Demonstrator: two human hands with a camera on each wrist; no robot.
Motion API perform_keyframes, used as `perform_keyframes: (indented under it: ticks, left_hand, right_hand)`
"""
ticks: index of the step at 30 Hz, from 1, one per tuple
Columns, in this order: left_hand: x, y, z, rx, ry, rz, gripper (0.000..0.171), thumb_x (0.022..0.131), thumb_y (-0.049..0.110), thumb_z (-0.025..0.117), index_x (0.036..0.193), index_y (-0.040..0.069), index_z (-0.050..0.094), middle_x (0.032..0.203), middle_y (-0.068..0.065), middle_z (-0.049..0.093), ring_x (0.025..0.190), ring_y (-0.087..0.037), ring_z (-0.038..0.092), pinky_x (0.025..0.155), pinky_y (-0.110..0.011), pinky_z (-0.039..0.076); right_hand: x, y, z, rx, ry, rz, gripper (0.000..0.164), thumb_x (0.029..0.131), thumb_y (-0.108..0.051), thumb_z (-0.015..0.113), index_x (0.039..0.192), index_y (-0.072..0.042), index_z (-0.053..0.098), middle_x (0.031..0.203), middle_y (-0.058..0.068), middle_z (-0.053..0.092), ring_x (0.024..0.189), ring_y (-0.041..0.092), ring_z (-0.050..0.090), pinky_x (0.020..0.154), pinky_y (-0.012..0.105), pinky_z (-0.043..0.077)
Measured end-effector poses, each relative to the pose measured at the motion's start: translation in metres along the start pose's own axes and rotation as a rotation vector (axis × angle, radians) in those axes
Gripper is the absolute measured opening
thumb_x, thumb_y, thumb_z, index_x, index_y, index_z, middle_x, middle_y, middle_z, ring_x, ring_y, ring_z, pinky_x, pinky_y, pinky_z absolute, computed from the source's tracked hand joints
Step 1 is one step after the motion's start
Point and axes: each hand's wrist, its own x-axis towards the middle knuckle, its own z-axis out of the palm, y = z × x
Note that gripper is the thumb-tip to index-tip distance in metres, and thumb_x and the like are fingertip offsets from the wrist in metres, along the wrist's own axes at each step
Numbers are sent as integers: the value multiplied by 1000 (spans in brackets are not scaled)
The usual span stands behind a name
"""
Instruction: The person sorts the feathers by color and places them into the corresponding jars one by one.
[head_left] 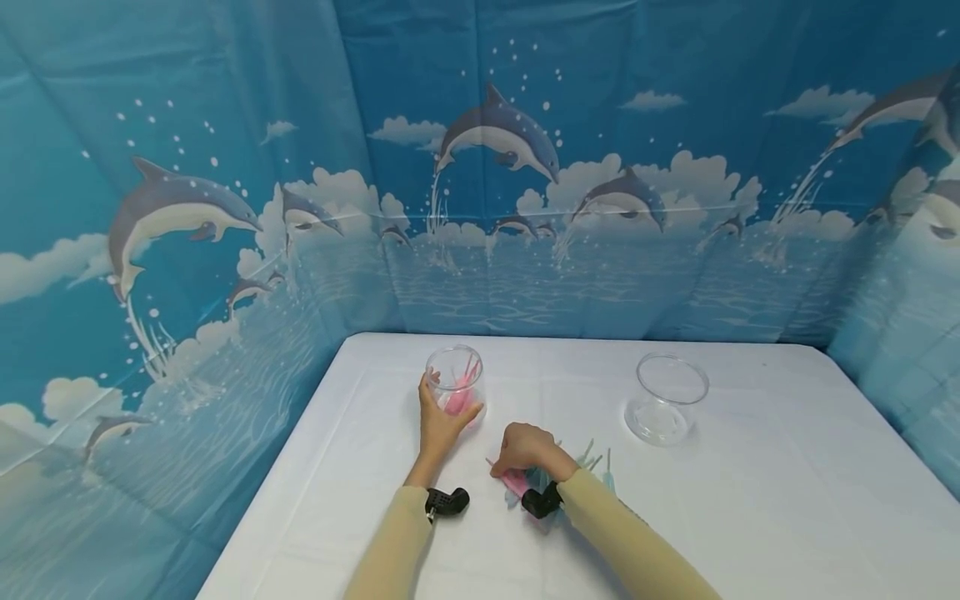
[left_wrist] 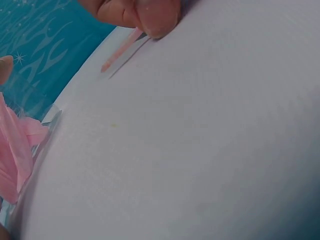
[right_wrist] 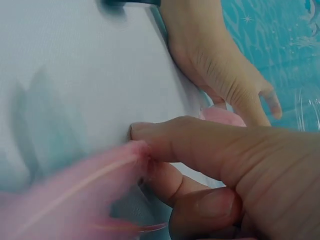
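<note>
My left hand (head_left: 438, 429) holds a clear glass jar (head_left: 455, 364) around its side, thumb to the right and fingers to the left. Several pink feathers (head_left: 459, 398) stand in that jar with their quills up. Just right of it, my right hand (head_left: 527, 446) pinches a pink feather (right_wrist: 85, 192) between thumb and finger, low over the table. Its vane trails back toward the wrist, and the quill (left_wrist: 114, 57) pokes out past the fingertips in the left wrist view. Pale blue feathers (head_left: 590, 458) lie under and beside the right forearm, partly hidden by it.
A second clear glass jar (head_left: 662, 408) stands farther right, with nothing visible in it. Both jars stand on a white-covered table (head_left: 750, 500). A blue dolphin-print curtain (head_left: 495, 275) hangs along the back and sides.
</note>
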Motion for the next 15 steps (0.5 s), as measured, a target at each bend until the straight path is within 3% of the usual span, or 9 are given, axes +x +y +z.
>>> perform_keyframes:
  ticks: [6,15]
  left_hand:
    - [-1,0,1,3,0,3,109,68,38,86,148,20,14,146,-12,31,134,-29,30,107,-46,25]
    - [1,1,0,14,-3,-15,110,68,37,86,149,21,13,147,-11,30,134,-27,29,107,-47,25]
  right_hand:
    - [0,1,-2,84,-15,-6,37,71,-27,76,49,-16,48,46,-8,36,45,9,33,42,24,24]
    - [3,9,-25,264,41,-75,32,83,-28,71,59,-7,67,47,-7,32,44,9,25,42,25,20]
